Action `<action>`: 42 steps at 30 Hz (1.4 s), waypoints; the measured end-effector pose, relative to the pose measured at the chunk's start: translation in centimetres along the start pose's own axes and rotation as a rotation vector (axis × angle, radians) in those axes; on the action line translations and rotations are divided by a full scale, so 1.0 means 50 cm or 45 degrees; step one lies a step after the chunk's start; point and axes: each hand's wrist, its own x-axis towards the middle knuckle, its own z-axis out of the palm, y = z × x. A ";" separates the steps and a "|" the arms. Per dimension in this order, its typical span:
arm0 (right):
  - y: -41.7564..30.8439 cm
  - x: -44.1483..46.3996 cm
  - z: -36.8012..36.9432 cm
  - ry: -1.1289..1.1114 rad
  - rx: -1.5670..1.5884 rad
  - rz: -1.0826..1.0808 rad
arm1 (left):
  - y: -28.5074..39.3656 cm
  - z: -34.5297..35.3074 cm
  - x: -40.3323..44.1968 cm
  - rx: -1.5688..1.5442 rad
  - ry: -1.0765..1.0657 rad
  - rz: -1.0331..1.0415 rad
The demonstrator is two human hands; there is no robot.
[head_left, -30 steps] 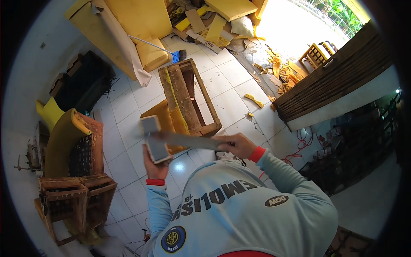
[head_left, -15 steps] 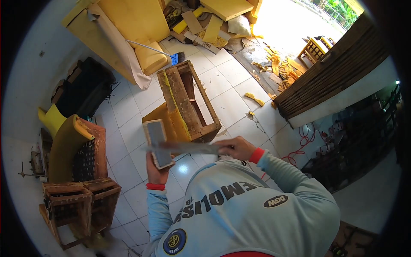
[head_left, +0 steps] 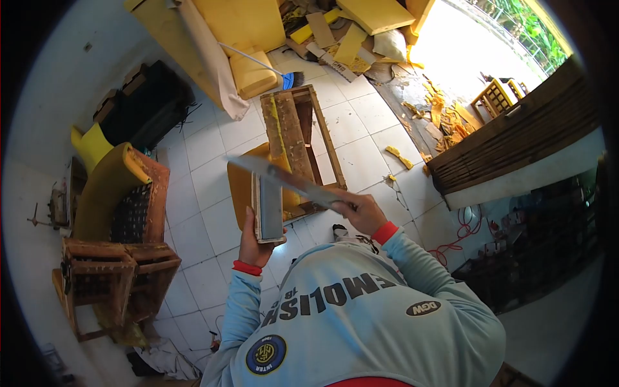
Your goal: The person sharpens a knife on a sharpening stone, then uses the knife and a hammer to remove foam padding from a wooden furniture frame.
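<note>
My left hand [head_left: 255, 242] is wrapped round the lower end of a grey whetstone [head_left: 271, 213], a rectangular block with a pale, rough rim, tilted up in front of me. In my right hand [head_left: 362, 213] is a long knife [head_left: 298, 184], its handle mostly hidden by the closed fingers. The blade, smeared by motion, points up and left and crosses the upper end of the stone. Whether the steel touches the stone I cannot tell. Just beyond both hands stands a stripped wooden chair frame [head_left: 291, 132] with a mustard seat panel [head_left: 247, 173] by it.
Worn chair frames [head_left: 116, 284] and a yellow curved chair back [head_left: 106, 200] stand at the left. A blue broom [head_left: 293, 80] leans near yellow sofa parts [head_left: 242, 26]. Yellow foam scraps [head_left: 445, 116] litter the doorway floor. A red hose [head_left: 454, 238] lies at the right.
The knife has swung from nearly level across the middle of the whetstone to slanting up-left over its upper end. The stone is turned more upright. My view has shifted.
</note>
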 end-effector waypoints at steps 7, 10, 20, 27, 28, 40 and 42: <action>0.017 -0.067 -0.061 -0.372 -0.013 0.009 | 0.051 -0.020 -0.014 -0.148 0.138 0.270; 0.021 -0.024 -0.025 -0.123 -0.133 -0.038 | 0.017 -0.007 -0.019 0.096 0.092 0.064; 0.026 -0.048 -0.040 -0.205 -0.171 -0.125 | 0.020 -0.005 -0.013 0.058 0.084 0.110; 0.005 -0.055 -0.068 -0.181 -0.058 -0.148 | 0.039 0.003 0.003 -0.230 0.084 0.256; -0.002 -0.072 -0.072 -0.254 -0.065 -0.041 | 0.050 -0.006 0.006 -0.175 0.016 0.310; -0.026 -0.070 -0.019 -0.213 -0.062 -0.027 | -0.019 0.034 0.010 -0.031 0.040 0.152; 0.001 -0.030 0.002 -0.047 -0.117 -0.031 | -0.041 0.036 0.008 0.127 0.045 0.085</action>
